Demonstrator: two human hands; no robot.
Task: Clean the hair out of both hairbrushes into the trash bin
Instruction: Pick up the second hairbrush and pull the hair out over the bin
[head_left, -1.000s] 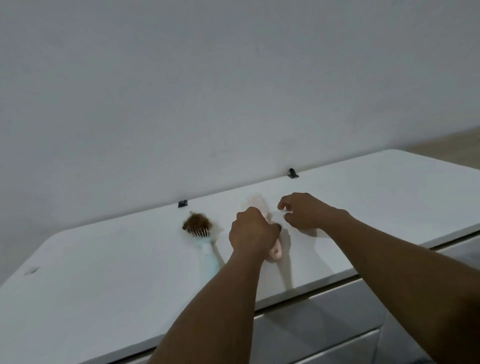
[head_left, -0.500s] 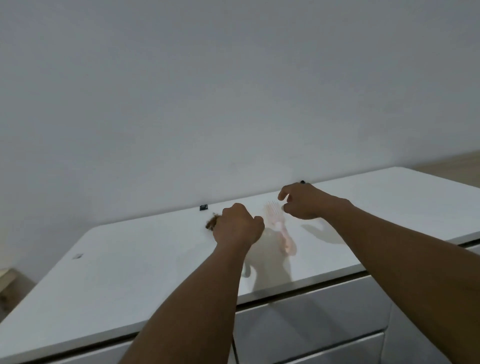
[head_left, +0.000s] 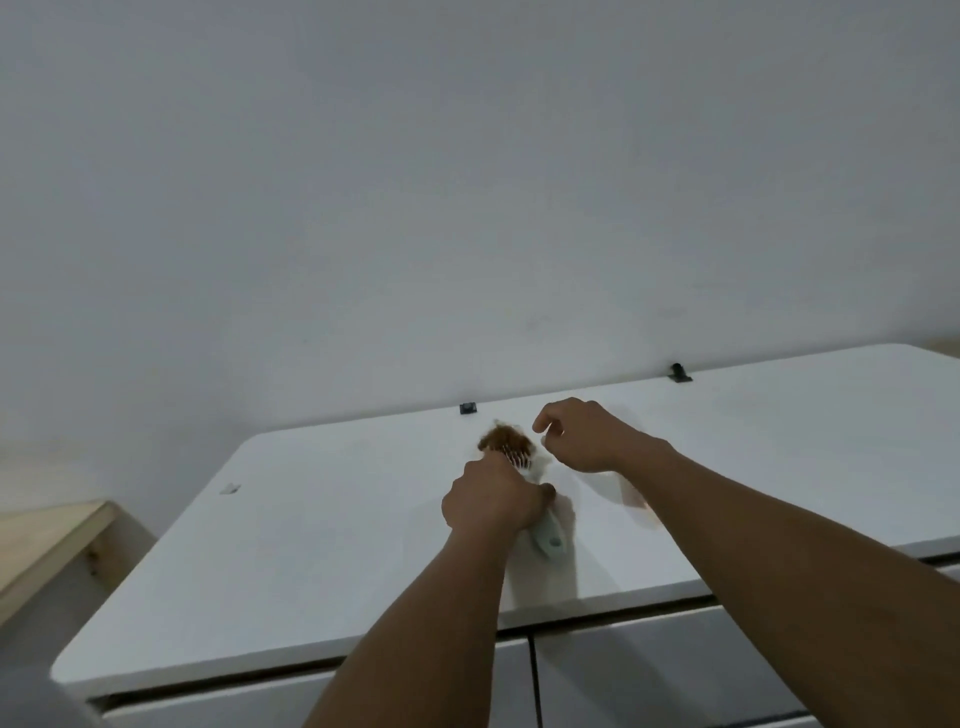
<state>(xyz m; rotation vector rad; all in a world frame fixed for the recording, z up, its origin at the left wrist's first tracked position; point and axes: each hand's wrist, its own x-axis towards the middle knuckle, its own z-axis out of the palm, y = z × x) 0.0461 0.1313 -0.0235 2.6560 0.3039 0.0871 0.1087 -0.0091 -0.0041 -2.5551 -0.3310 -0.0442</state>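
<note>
A pale wall (head_left: 467, 182) was seen behind a white table top (head_left: 311, 545), with grey drawer fronts (head_left: 649, 670) below its near edge and a wooden shelf (head_left: 47, 535) at far left. The left hand (head_left: 493, 501) was wrapped round the handle of a light-blue hairbrush (head_left: 548, 538), which was held just above the table's middle. The right hand (head_left: 582, 436) was held beside the brush head with fingers curled; whether anything was pinched could not be told. A pink hairbrush (head_left: 631, 493), blurred, was partly hidden under the right forearm. A brown hair clump (head_left: 506, 441) was caught in the blue brush's bristles. Two black clips (head_left: 468, 408) were set along the far edge.
</note>
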